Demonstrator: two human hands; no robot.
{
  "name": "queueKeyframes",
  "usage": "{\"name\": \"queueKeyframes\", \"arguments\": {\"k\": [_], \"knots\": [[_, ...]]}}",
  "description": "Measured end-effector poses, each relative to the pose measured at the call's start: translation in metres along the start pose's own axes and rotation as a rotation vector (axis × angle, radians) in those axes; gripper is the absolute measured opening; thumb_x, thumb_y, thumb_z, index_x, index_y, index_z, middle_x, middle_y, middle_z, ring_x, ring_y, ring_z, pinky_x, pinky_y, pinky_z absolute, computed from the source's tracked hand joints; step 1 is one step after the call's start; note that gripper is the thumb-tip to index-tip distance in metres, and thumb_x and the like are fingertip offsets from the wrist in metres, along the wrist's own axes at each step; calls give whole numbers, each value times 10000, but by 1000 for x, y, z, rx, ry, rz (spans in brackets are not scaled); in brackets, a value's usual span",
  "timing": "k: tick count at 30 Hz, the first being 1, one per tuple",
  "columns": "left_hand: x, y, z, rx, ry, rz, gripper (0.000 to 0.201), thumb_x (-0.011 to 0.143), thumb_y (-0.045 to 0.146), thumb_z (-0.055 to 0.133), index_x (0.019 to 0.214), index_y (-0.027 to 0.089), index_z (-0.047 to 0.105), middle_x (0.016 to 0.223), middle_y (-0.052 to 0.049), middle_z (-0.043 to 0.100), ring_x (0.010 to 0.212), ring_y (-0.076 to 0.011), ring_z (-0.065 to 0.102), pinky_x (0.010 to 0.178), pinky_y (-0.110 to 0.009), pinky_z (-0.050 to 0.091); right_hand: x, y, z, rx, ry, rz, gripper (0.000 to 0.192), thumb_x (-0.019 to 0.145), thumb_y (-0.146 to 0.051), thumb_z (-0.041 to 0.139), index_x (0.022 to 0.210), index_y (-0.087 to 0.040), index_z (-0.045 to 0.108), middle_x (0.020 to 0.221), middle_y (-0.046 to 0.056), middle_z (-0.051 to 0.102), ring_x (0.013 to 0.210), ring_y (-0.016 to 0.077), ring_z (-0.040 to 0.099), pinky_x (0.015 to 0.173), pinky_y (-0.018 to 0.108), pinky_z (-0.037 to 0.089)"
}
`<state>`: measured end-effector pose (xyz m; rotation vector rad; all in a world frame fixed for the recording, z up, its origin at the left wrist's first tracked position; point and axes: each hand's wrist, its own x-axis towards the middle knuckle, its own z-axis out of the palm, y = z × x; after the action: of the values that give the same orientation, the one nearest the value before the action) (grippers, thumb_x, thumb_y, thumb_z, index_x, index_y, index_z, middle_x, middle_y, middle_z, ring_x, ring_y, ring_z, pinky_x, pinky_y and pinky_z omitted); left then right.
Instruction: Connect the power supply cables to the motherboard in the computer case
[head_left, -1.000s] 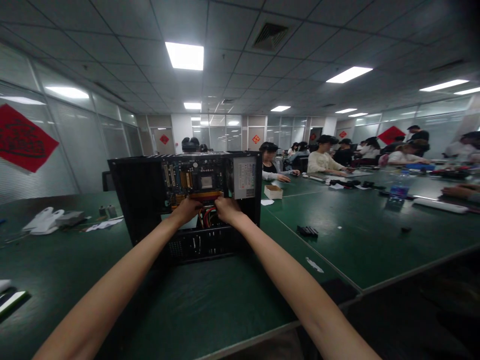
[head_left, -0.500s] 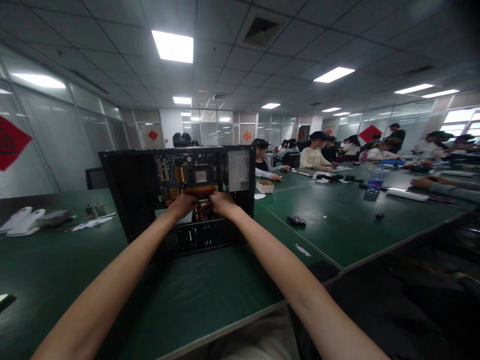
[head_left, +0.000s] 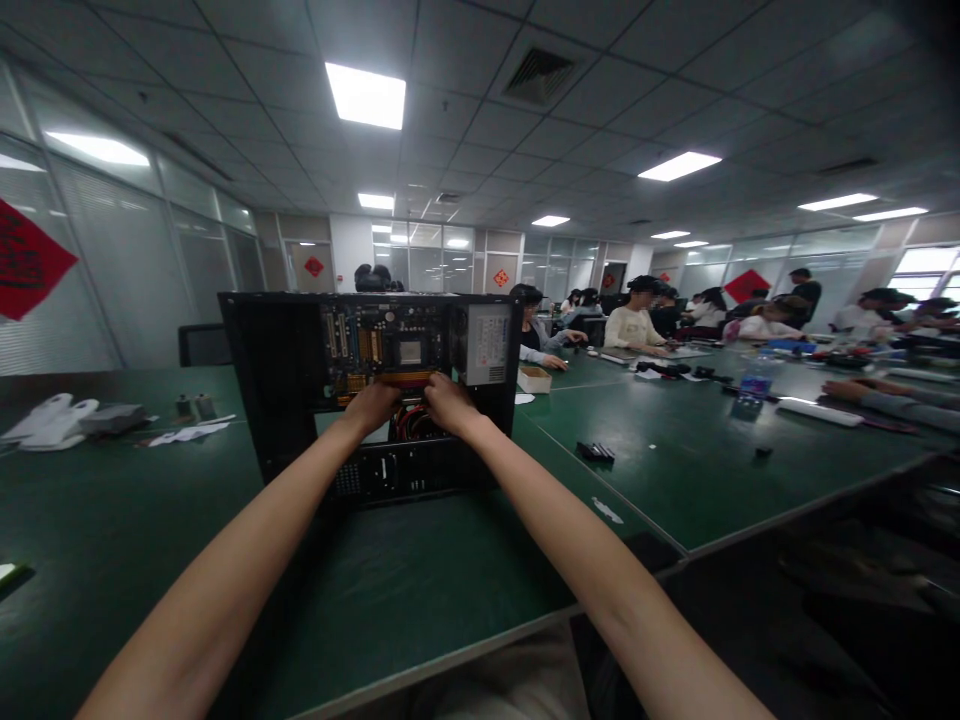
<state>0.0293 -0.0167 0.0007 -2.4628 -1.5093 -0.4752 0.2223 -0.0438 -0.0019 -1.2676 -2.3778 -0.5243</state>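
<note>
An open black computer case (head_left: 259,400) lies on its side in front of me, its inside facing my way. The motherboard (head_left: 435,328) shows in its upper middle, with a silver power supply (head_left: 487,345) at the right. My left hand (head_left: 373,408) and my right hand (head_left: 448,402) reach in at the two ends of the red and yellow memory slots (head_left: 405,379). Their fingers are bent inward and look closed; what they grip is too small and partly hidden to name. Bundled red and black cables (head_left: 411,424) hang just below, between the hands.
White gloves or bags (head_left: 56,420) and a grey box (head_left: 112,420) lie at the left. A small open carton (head_left: 534,379), a black bracket-like part (head_left: 595,452) and a paper scrap (head_left: 607,510) are at the right. Several people sit further along the green table (head_left: 705,470).
The whole view has shifted slightly, so the case and table appear a little further right. Both hands stay at the memory slots with nearly the same pose.
</note>
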Motion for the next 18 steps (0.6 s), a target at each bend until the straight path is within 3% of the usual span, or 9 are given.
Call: {"name": "queueKeyframes", "arguments": {"k": [5,8,14,18], "knots": [[0,-3,3,25,7,18,279,873,225,507,963,146,758,982,-196,721,955,-319,683,838,-385,498,4,-3,-1,-45,-19,-64,212,938,-204,492,1049,-120,652,1121,125,589,1051,226,575,858,307,483],[1,-9,6,8,-3,56,268,877,215,516,961,183,769,985,-149,737,959,-278,686,844,-341,498,9,-6,-2,-70,-58,-87,245,969,-238,452,1063,-138,655,1126,122,601,1006,227,613,820,306,495],[3,-20,13,-38,9,115,265,883,237,533,1000,205,769,1045,-109,737,1023,-255,667,866,-313,490,22,-10,3,-62,-88,-95,287,975,-199,411,1132,-126,640,1204,159,597,1126,244,588,908,319,478],[5,-23,17,-55,20,110,266,856,192,546,998,204,770,1021,-102,744,1003,-247,671,871,-311,485,26,-9,11,-62,-103,-65,313,958,-165,396,1172,-89,612,1215,198,590,1096,269,610,911,351,489]]}}
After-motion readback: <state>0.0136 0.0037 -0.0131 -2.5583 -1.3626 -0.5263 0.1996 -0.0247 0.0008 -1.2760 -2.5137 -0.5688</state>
